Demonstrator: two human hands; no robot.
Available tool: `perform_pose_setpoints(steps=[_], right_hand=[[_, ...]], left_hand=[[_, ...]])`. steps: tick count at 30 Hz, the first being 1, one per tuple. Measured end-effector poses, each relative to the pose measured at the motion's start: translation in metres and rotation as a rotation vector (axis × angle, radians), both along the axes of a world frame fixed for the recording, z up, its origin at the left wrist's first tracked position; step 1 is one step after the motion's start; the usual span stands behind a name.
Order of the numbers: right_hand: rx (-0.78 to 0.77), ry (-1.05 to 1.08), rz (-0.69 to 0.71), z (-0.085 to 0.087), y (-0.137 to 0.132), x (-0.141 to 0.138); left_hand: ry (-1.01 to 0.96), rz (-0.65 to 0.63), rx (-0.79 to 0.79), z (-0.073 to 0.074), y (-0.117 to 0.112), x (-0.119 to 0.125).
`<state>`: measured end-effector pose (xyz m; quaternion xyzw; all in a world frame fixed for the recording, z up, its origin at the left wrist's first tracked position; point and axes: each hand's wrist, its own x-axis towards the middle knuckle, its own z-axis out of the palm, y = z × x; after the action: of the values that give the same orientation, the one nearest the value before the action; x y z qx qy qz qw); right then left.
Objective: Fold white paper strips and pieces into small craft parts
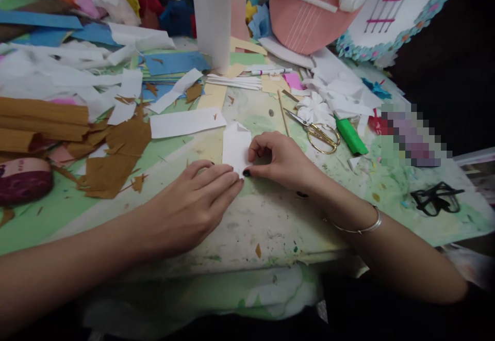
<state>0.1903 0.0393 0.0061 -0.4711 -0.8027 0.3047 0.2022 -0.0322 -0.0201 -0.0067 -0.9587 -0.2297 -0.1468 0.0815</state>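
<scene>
Can't see the lower corner of the paper (235,147), tucked beneath fingers (226,180) of the left hand (189,207) and the right hand (282,160). Can't read the patch (412,134) (pixelated) beside the marker (351,135). Cut off up top: roll (212,16), pink cutout (309,11).

Table (263,227) front lies bare; brown scraps (116,145) crowd left of white paper (235,147), scissors (319,132) right.

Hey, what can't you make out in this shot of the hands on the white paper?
Head view, white paper: lower edge hidden under left hand and right hand.
Head view, patch beside green marker: pixelated.
Head view, pink card shape: cut off by top edge.
</scene>
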Motion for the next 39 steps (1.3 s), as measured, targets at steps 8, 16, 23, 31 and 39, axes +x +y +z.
perform_pose_setpoints(steps=[8,16,23,31,39], right_hand=[[-0.116,0.047,-0.043,-0.002,0.005,0.003],[-0.212,0.122,-0.038,-0.001,0.008,0.010],[-0.221,0.237,-0.238,0.005,0.050,0.009],[-0.075,-0.126,-0.036,0.023,0.092,-0.040],[-0.200,-0.156,0.055,0.030,0.089,-0.033]], left_hand=[[0.045,0.026,0.023,-0.005,-0.003,-0.001],[0.045,0.054,-0.019,-0.002,-0.003,-0.002],[0.038,0.034,-0.052,-0.001,-0.002,-0.002],[-0.098,-0.014,-0.020,0.004,0.008,-0.002],[-0.312,-0.109,0.059,0.001,0.012,-0.008]])
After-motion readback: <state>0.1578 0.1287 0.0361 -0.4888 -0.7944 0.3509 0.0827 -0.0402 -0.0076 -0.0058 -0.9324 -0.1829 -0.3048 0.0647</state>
